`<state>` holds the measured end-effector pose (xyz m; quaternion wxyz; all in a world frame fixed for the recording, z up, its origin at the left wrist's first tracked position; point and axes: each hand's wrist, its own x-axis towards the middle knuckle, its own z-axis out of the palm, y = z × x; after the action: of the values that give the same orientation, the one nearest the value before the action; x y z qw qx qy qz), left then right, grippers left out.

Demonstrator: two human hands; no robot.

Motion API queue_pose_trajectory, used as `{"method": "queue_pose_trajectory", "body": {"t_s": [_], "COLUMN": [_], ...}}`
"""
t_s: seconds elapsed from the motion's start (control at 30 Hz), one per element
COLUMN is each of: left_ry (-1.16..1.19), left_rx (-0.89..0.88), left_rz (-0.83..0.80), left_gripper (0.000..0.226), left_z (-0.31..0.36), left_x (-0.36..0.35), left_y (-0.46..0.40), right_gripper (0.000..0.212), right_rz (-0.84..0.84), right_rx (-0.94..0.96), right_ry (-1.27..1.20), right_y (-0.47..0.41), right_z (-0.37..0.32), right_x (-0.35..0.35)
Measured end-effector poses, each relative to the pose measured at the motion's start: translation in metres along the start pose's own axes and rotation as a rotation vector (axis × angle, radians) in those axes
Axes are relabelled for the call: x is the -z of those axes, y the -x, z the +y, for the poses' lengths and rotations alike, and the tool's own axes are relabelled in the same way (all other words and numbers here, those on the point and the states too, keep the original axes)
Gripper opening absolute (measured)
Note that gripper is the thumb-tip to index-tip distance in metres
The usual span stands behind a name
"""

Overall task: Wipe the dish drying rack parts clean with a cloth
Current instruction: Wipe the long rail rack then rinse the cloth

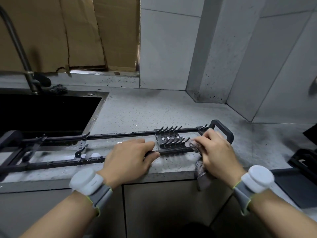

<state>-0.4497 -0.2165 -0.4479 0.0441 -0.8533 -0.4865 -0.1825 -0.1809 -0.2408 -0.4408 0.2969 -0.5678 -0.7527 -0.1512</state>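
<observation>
Rack frame (120, 133) lay flat on the counter (137, 110), 1 end over the sink (42, 112). Left hand (130, 157) gripped its near rail, fingers curled, apparently to steady it. Right hand (217, 152) clamped the cloth (199, 166) against the frame's right end, beside the hooks (171, 138).

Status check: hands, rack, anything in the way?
Left hand grips rack front rail. Right hand presses cloth onto rail by hooks. Nothing blocking.

Both forearms reach toward 12 o'clock, each wrist banded. The left hand (130, 156) lies palm down, fingers pointing to 3 o'clock; the right hand (217, 152) seems curled, knuckles up.
</observation>
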Motion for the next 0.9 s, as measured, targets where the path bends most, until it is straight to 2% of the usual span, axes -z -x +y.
{"method": "queue_pose_trajectory", "body": {"t_s": [0.1, 0.17, 0.27, 0.33, 0.47, 0.6, 0.63, 0.8, 0.83, 0.9], "left_ry": [0.003, 0.006, 0.000, 0.000, -0.015, -0.015, -0.017, -0.005, -0.002, 0.007], "left_rx": [0.007, 0.011, 0.014, 0.018, 0.038, 0.047, 0.049, 0.058, 0.057, 0.045], "left_rz": [0.007, 0.010, -0.001, -0.005, -0.019, -0.022, -0.028, -0.025, -0.024, -0.015], "left_gripper": [0.041, 0.041, 0.042, 0.041, 0.038, 0.039, 0.039, 0.037, 0.037, 0.037], "left_z": [0.000, 0.001, 0.002, 0.003, 0.005, 0.004, 0.004, 0.005, 0.005, 0.005], "left_x": [0.002, 0.003, 0.004, 0.004, 0.005, 0.006, 0.005, 0.007, 0.006, 0.006], "left_y": [0.000, 0.000, -0.001, 0.001, 0.002, -0.001, -0.001, 0.001, 0.001, 0.001], "right_gripper": [0.009, 0.011, 0.021, 0.024, 0.019, 0.052, 0.053, 0.012, 0.009, 0.022], "right_rz": [0.009, 0.040, 0.056, -0.064, -0.360, -0.440, -0.448, -0.491, -0.496, -0.494], "right_rx": [0.022, 0.038, -0.035, -0.030, 0.198, 0.139, 0.134, 0.167, 0.190, 0.203], "right_ry": [-0.072, -0.161, -0.309, -0.381, -0.323, -0.347, -0.347, -0.290, -0.278, -0.257], "right_y": [-0.010, -0.023, -0.051, -0.060, -0.052, -0.059, -0.061, -0.064, -0.064, -0.064], "right_z": [-0.006, -0.022, -0.043, -0.053, -0.056, -0.056, -0.056, -0.058, -0.058, -0.056], "right_x": [0.018, 0.029, 0.036, 0.032, 0.007, 0.006, 0.006, 0.003, 0.003, 0.004]}}
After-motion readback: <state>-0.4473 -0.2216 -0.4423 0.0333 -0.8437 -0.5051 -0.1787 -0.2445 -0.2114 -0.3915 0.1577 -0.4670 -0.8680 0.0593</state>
